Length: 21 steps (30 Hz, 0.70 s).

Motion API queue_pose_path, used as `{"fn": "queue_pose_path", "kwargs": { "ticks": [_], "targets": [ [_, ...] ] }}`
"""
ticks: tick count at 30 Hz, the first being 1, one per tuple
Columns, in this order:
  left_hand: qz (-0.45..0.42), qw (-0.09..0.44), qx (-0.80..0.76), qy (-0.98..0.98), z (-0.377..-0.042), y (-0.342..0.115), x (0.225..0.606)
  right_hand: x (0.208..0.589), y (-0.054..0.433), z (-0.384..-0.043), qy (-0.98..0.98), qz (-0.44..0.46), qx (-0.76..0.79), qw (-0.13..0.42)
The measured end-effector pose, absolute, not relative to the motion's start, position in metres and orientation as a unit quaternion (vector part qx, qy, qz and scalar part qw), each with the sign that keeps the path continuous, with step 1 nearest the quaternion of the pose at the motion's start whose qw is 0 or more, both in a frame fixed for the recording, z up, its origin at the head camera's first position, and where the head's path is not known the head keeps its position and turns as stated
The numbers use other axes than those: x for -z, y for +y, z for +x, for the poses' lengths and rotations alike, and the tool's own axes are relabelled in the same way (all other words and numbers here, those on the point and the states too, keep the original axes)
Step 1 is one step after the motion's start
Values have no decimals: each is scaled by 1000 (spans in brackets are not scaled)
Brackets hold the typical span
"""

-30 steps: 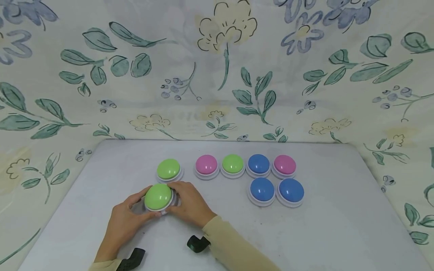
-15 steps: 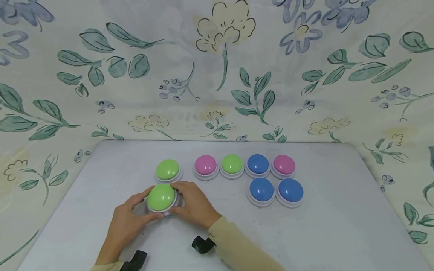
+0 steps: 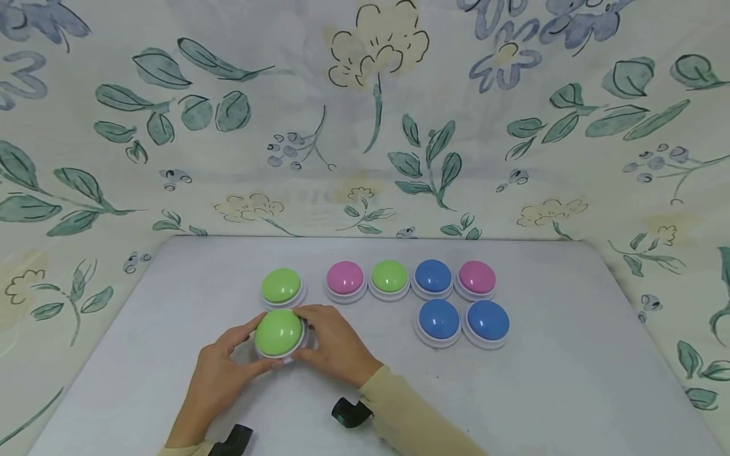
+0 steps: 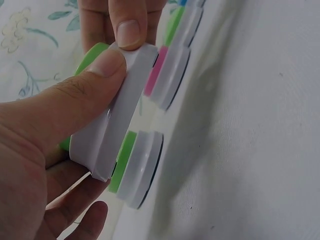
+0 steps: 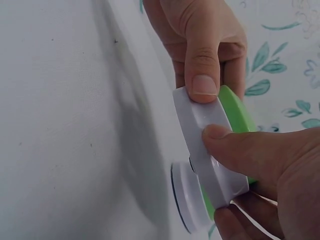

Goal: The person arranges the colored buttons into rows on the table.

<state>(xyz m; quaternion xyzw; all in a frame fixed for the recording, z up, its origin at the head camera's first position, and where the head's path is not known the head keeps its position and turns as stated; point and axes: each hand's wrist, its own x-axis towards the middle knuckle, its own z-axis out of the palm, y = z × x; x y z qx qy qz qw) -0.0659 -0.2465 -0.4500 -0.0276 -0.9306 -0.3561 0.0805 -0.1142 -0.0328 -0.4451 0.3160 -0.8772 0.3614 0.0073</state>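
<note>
Both hands hold one green dome push button (image 3: pixel 278 333) with a white base, lifted above the table in the wrist views. My left hand (image 3: pixel 221 367) grips its left side, thumb (image 4: pixel 95 75) against the white rim. From the right, my right hand (image 3: pixel 336 345) grips the same rim, its thumb (image 5: pixel 220 132) near the left thumb. Just behind the held button, a second green button (image 3: pixel 281 285) stands on the table. A pink button (image 3: pixel 345 278) sits to the right of that one.
On the white table (image 3: pixel 547 380), a green button (image 3: pixel 390 277), a blue button (image 3: pixel 433 277) and another pink button (image 3: pixel 477 278) continue the back row. Two blue buttons (image 3: pixel 439 320) stand in front of them. Flowered cloth (image 3: pixel 319 126) hangs behind the table.
Both hands have shifted slightly to the right together, carrying the green button with them. The other buttons keep their places on the table.
</note>
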Motion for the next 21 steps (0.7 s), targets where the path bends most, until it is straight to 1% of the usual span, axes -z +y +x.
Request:
{"fn": "queue_pose_path", "kwargs": {
  "ticks": [5,10,21],
  "targets": [
    [-51,105,348,-930,-66,-243,454,446,-27,-113,-878,315,-360,2],
    [-66,116,350,-927,-66,-238,453,445,-21,-112,-881,310,-357,-2],
    [-88,135,361,-919,-67,-224,455,443,-7,-111,-886,317,-338,17]
  ]
}}
